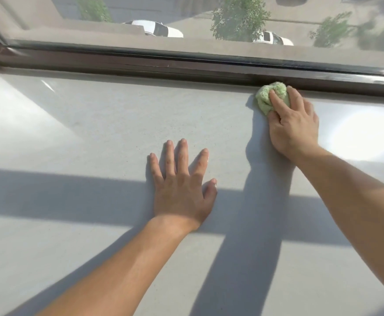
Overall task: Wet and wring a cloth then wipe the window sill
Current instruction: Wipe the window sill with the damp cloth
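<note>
The right hand (292, 124) grips the bunched green cloth (269, 96) against the window frame (186, 69), the unwiped window sill (95, 124) stretching leftward past the flat, open left hand (181, 183).

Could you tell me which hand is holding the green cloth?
The right hand holds the green cloth at the window frame; the left hand lies flat, empty.

the sill (95, 124) has loads of room on the left, flat surface running out to the corner. the back edge is walled off by the dark frame (140, 67), with the glass (118, 10) right above it, so nothing passes that way. the right hand (293, 126) holds the cloth (268, 96) right up at the frame. the left hand (181, 185) lies flat mid-sill, and there's an open gap between the two.
</note>
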